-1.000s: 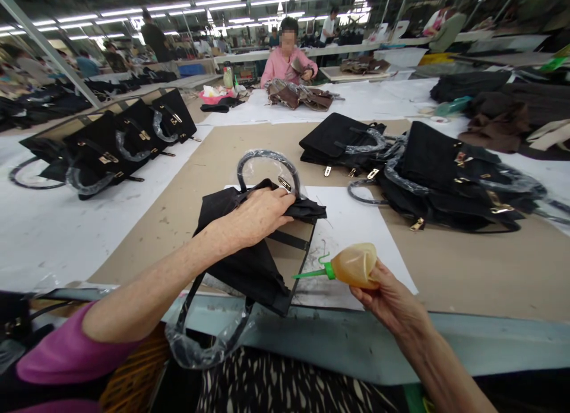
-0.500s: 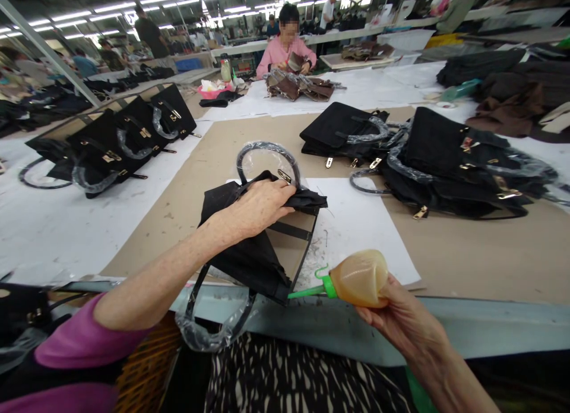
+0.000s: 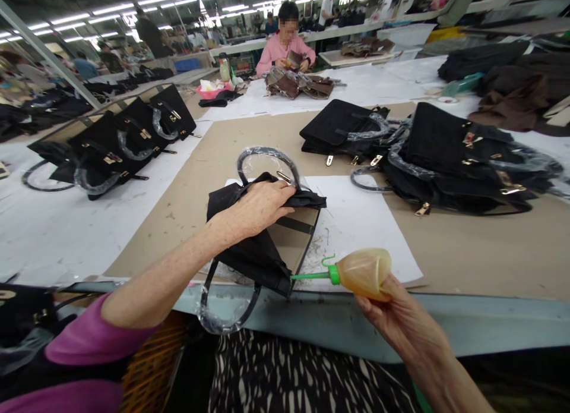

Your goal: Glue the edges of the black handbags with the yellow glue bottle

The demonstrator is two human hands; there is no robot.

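Bag [image 3: 249, 258]: though its seven o'clock handle [image 3: 222, 328] overhangs the table [image 3: 467, 321], it lies at centre.
Left hand [image 3: 260, 208]: fingers bent over it; cannot tell if pinching.
Right hand [image 3: 389, 306]: fingers closed round the bottle [image 3: 363, 270], at four o'clock.

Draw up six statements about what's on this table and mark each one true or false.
1. The right hand holds the bottle. True.
2. The bottle's spout is green. True.
3. The left hand is on the basket. False: the left hand is on a black bag.
4. The bottle stands upright on the table. False: it is held on its side, spout toward the bag.
5. The bag's near handle has clear film around it. True.
6. The person opposite wears a green top. False: the person's top is pink.
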